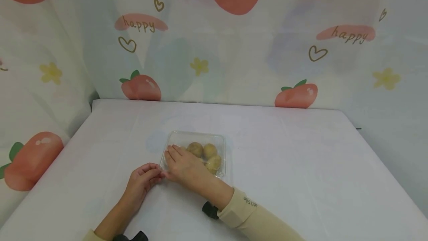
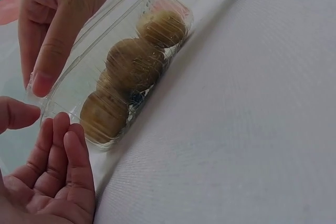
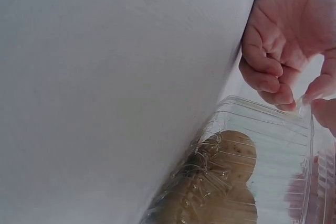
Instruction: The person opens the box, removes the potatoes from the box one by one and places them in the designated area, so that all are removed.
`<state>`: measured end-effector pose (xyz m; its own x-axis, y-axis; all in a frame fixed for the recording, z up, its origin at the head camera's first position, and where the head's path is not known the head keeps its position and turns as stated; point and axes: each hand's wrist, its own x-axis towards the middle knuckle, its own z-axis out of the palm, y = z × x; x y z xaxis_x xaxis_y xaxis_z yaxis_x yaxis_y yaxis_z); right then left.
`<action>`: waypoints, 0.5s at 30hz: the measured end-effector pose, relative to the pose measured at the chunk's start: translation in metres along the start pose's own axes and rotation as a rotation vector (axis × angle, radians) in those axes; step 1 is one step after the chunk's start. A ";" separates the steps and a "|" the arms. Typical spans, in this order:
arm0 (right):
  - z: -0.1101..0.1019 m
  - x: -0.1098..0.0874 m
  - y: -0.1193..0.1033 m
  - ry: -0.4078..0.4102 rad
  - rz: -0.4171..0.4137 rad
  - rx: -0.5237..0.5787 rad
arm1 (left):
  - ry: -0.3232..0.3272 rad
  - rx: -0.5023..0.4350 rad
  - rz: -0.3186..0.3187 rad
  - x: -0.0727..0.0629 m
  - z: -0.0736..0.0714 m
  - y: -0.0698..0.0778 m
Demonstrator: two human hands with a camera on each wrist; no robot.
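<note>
A: Where's the plastic box (image 1: 197,133)?
B: Just below the middle of the head view, on the white table (image 1: 284,166), with potatoes (image 1: 210,151) inside.
A: And the hands?
B: Close together at the box's lower left corner. The left hand (image 1: 144,182) pinches that corner between thumb and fingers. The right hand (image 1: 187,168) lies across the clear top, fingers extended, its thumb by the same corner.
A: Behind?
B: A printed cloth (image 1: 234,66) fills the upper frame.

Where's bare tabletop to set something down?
Bare white table stretches right of the clear plastic potato box and behind it, to the fruit-printed backdrop. Crowded: the box's near-left corner, where the left hand and right hand meet.
</note>
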<state>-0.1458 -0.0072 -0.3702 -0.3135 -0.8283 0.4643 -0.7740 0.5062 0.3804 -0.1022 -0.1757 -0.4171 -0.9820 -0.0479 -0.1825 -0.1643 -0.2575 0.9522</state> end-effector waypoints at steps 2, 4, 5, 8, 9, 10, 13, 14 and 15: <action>0.000 -0.002 0.001 0.016 0.006 0.011 | -0.001 0.005 -0.002 0.000 0.001 0.000; -0.001 -0.004 0.002 0.032 0.009 0.020 | 0.000 0.019 -0.002 0.000 0.001 -0.001; -0.001 -0.005 0.002 0.039 0.010 0.027 | -0.001 0.028 -0.001 0.000 0.001 -0.001; -0.003 -0.007 0.003 0.037 0.006 0.022 | 0.006 0.046 0.001 0.000 0.001 -0.002; -0.003 -0.007 0.003 0.034 0.004 0.021 | 0.007 0.052 0.001 0.001 0.000 -0.002; -0.003 -0.008 0.003 0.030 0.003 0.022 | 0.008 0.058 0.000 0.001 0.000 -0.002; -0.005 -0.009 0.004 0.017 0.003 0.023 | 0.010 0.058 -0.006 0.001 0.000 -0.002; -0.006 -0.010 0.004 0.017 0.003 0.026 | 0.014 0.054 -0.007 0.001 0.001 -0.002; -0.007 -0.010 0.005 0.019 0.005 0.032 | 0.010 0.055 -0.006 0.000 0.001 -0.002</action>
<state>-0.1423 0.0053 -0.3676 -0.3071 -0.8209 0.4814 -0.7899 0.5020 0.3522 -0.1024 -0.1747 -0.4189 -0.9802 -0.0561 -0.1899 -0.1748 -0.2047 0.9631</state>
